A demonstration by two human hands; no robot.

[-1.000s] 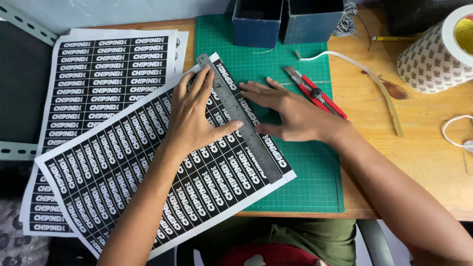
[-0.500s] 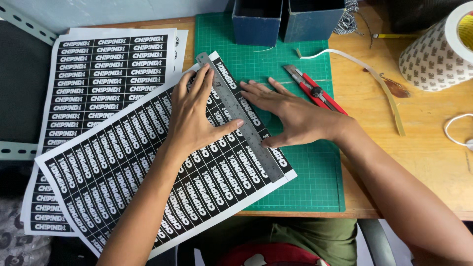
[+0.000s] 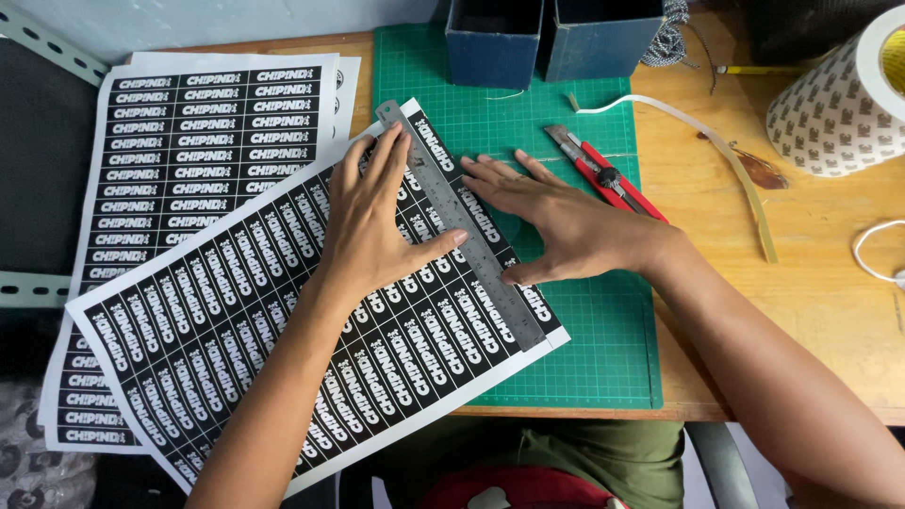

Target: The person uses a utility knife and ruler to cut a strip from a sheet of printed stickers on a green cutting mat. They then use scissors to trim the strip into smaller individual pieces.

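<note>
A sheet of black-and-white printed labels (image 3: 236, 349) lies tilted across a green cutting mat (image 3: 575, 358). A long steel ruler (image 3: 462, 226) rests diagonally on the sheet's right side. My left hand (image 3: 377, 221) lies flat on the sheet, fingers spread, thumb touching the ruler's left edge. My right hand (image 3: 556, 221) presses flat on the mat and the sheet's right edge, fingertips and thumb against the ruler's right side. Neither hand grips anything. A red utility knife (image 3: 603, 174) lies on the mat just beyond my right hand.
A stack of more label sheets (image 3: 189, 151) lies at the left on the wooden desk (image 3: 830, 283). Two dark blue boxes (image 3: 547, 38) stand at the mat's far edge. A large tape roll (image 3: 844, 104) sits far right, with a backing strip (image 3: 716, 151) and a white cord (image 3: 872, 254) nearby.
Both hands have shifted slightly along the ruler; the right hand slid a little nearer to me. The ruler and sheet stay about where they were.
</note>
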